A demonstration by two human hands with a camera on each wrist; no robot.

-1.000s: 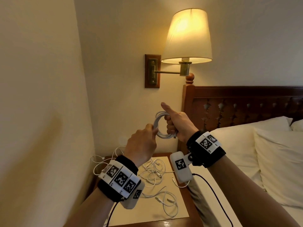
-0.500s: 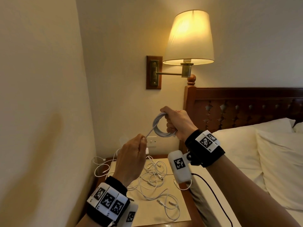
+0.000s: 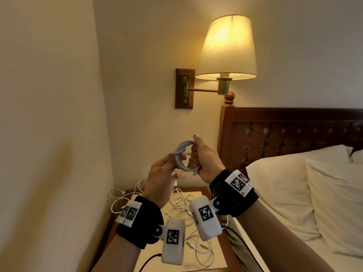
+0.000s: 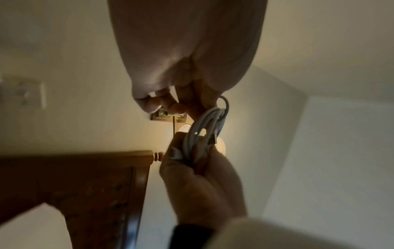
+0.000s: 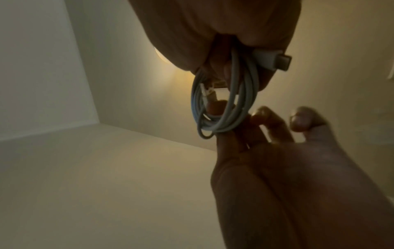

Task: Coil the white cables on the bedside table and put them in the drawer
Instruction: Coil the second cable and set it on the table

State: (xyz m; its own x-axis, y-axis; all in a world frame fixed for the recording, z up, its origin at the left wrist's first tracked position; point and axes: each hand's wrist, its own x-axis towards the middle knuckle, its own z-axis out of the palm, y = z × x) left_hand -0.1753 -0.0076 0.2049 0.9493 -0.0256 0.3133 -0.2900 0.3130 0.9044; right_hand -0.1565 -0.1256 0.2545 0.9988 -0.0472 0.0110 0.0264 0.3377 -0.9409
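My right hand (image 3: 193, 158) is raised above the bedside table (image 3: 205, 190) and grips a coil of white cable (image 3: 179, 148), thumb up. My left hand (image 3: 176, 163) meets the coil from the left and pinches its lower left side. In the left wrist view the left hand's fingers (image 4: 187, 104) pinch the coil (image 4: 210, 118) from above, and the right hand (image 4: 192, 161) holds it from below. The right wrist view shows the coil (image 5: 247, 87) with a plug end (image 5: 275, 60) sticking out of my right fist. Several loose white cables (image 3: 184, 205) lie tangled on the table. No drawer is in view.
A lit wall lamp (image 3: 225, 46) hangs above the hands. The wooden headboard (image 3: 294, 134) and white pillows (image 3: 284, 193) fill the right side. A wall (image 3: 49, 134) stands close on the left of the table. A cream mat (image 3: 214, 258) covers the table top.
Half a second ago my left hand was down and to the left, pulling the cable's tail taut. It has come back up to the coil. The right hand stayed put.
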